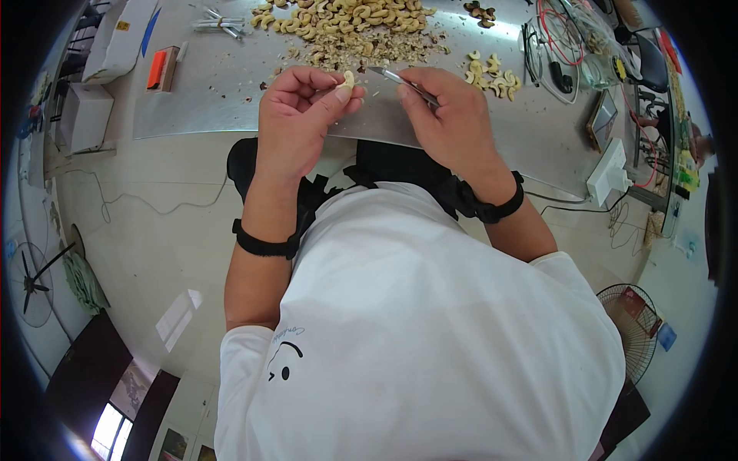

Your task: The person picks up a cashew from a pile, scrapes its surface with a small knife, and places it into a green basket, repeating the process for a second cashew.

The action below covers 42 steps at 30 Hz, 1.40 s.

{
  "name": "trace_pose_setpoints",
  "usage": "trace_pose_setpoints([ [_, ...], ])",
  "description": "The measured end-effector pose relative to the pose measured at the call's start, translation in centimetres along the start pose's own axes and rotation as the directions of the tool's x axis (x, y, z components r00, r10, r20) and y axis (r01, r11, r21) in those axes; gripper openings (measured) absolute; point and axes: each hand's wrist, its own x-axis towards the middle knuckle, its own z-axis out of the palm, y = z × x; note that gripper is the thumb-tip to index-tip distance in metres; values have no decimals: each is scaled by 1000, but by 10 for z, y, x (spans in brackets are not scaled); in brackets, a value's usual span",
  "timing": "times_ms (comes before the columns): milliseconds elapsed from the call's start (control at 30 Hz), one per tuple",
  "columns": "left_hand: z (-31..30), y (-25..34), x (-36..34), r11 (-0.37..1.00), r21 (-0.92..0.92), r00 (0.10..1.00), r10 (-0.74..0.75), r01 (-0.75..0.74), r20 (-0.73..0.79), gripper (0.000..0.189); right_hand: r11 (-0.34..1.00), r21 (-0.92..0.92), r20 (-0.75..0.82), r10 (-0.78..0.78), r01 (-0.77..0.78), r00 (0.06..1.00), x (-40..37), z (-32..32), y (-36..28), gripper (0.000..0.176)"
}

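Note:
Between the thumb and fingers of my left hand point(304, 111) is a single pale cashew nut point(348, 79). My right hand point(450, 111) grips a slim metal craft knife point(411, 84), its blade pointing left toward the nut but apart from it. Behind my hands lies a large heap of cashews point(346, 19) on the metal table, with broken bits and skin scraps point(369, 48) along its near side. A smaller group of cashews point(492, 75) sits beyond my right hand. Some dark brown pieces point(480, 13) lie farther back.
On the metal table point(207, 96), an orange-and-white box point(161, 71) and several metal tools point(220, 23) lie to the left. Tangled cables point(565, 46) and a white power strip point(607, 173) occupy the right side. The table's near edge runs just below my hands.

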Motion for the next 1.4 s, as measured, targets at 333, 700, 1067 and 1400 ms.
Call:
trace_pose_setpoints([
  [333,4,1,3,959,282,998,39,-25,-43,14,986,138,67,87,-95,994,0,6,-1,21],
  [700,5,-1,0,976,214,996,47,-29,-80,14,978,103,121,169,-182,978,-2,2,-1,21],
  [1067,8,-6,0,903,428,993,83,-39,-83,18,995,-100,32,-6,9,999,-4,6,-4,16],
  [1400,-1,-9,0,844,517,969,227,-144,-101,19,992,28,58,122,-123,991,-7,5,1,17],
])
